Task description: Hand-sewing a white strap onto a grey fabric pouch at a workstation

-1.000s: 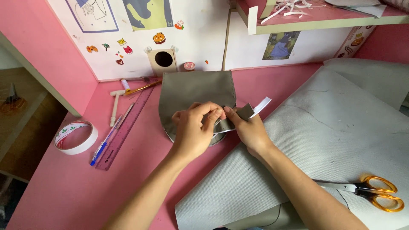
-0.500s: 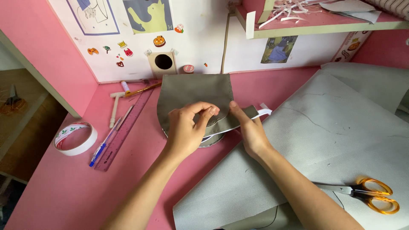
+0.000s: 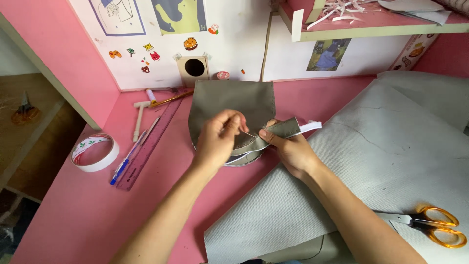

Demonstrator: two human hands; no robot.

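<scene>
Nearest the camera, two bare forearms reach out over a pink desk (image 3: 73,220), and between the hands the work looks like hand-stitching or joining a strip to a cut piece of grey material. The left hand (image 3: 220,139) is closed to a pinch, thumb and forefinger drawn together on something fine — a needle or thread, too thin to tell which — just over the curved lower edge of the grey leather piece (image 3: 229,105). The right hand (image 3: 288,149) is also closed, thumb on top, gripping the grey strip (image 3: 286,128) that runs along that curved edge and ends in a white tip toward the right. The piece lies flat in the middle of the desk, its straight top edge toward the wall, a row of small holes showing down its right side. As a judgement, the seam is partway round, and the next move would call for keeping strip and edge lined up while the pinch pulls through cleanly. To the right a large grey sheet (image 3: 391,161) covers the desk, with orange-handled scissors (image 3: 432,226) lying on it. To the left lie a purple ruler (image 3: 149,144) with a blue pen (image 3: 122,167) beside it, a roll of white tape (image 3: 94,152) further out, and a small pale hammer-like tool (image 3: 139,117) near the back. Beyond stands a white wall (image 3: 234,34) with stickers, pictures and a small box with a round hole (image 3: 194,69) — and above right, a shelf (image 3: 371,24) holding paper shreds.
</scene>
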